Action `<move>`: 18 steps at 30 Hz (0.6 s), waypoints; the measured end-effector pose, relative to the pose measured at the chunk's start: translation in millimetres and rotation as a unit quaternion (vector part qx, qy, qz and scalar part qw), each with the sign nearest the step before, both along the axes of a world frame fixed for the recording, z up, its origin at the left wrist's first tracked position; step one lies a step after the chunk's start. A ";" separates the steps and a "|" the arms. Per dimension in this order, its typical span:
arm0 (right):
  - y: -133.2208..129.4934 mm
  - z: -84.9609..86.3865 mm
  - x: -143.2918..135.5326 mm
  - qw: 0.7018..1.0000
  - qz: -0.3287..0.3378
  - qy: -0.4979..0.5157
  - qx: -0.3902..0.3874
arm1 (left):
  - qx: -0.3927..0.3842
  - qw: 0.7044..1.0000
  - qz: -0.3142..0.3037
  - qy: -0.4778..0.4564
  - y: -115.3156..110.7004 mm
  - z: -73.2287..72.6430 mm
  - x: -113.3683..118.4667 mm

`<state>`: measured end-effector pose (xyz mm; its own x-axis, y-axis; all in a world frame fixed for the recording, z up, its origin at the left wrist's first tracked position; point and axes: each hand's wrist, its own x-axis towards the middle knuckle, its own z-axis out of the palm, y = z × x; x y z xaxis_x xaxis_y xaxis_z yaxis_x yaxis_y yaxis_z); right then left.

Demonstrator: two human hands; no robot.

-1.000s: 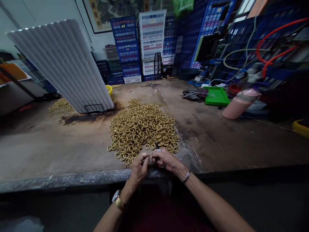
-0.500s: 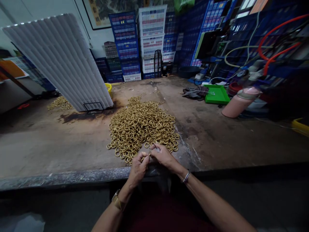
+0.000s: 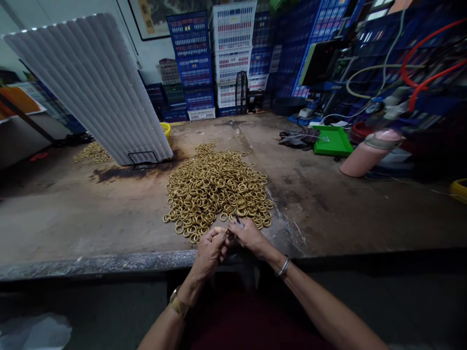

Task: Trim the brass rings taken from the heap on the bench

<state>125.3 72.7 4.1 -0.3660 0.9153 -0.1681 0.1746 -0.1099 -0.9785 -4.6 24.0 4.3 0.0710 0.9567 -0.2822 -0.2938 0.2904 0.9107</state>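
Note:
A large heap of gold-coloured rings (image 3: pixel 215 187) lies on the worktable in front of me. At its near edge, my left hand (image 3: pixel 209 250) is closed, pinching one gold ring (image 3: pixel 218 238) between thumb and fingers. My right hand (image 3: pixel 250 238) meets it fingertip to fingertip, closed around a small thin tool (image 3: pixel 238 220) whose dark end sticks up past the fingers. The tool's other end is hidden at the ring, so its kind cannot be told. Both hands are just above the table's front edge.
A tall ribbed translucent panel (image 3: pixel 95 87) leans in a wire stand (image 3: pixel 143 160) on the left, near a smaller ring pile (image 3: pixel 93 153). At the right are a green tray (image 3: pixel 333 140), a pink bottle (image 3: pixel 370 153) and red hoses. Stacked crates (image 3: pixel 233 63) stand behind.
My hands have drawn closer together and the left has turned slightly around the ring. The tool's dark end now shows more clearly above my right hand. The view has shifted a little.

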 end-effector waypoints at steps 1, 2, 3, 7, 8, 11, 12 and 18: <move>-0.4 2.4 -0.4 1.000 0.001 -0.016 0.020 | 0.001 1.000 0.004 0.008 0.2 0.0 0.1; -0.7 4.5 -0.9 0.999 0.004 -0.028 0.038 | 0.003 1.000 0.006 0.016 0.3 -0.1 0.2; -0.8 6.0 -1.3 0.998 0.008 -0.036 0.051 | 0.006 1.000 0.006 0.025 0.4 -0.4 0.1; 0.4 5.4 -1.6 0.998 0.025 -0.043 0.048 | 0.012 0.999 0.007 0.039 -0.8 -2.9 -1.1; 1.0 3.7 -1.3 0.998 0.028 -0.040 0.042 | 0.012 0.999 0.009 0.038 -1.4 -3.5 -1.4; 2.9 -2.5 0.0 0.999 0.021 -0.035 0.034 | 0.014 0.999 0.006 0.034 -3.0 -4.6 -1.9; 3.3 -4.3 0.5 0.998 0.009 -0.042 0.042 | 0.017 0.999 0.004 0.032 -3.2 -4.7 -1.9; -3.2 -8.7 4.5 0.956 0.015 -0.185 0.229 | 0.035 0.997 0.016 0.064 -0.8 -5.0 -0.8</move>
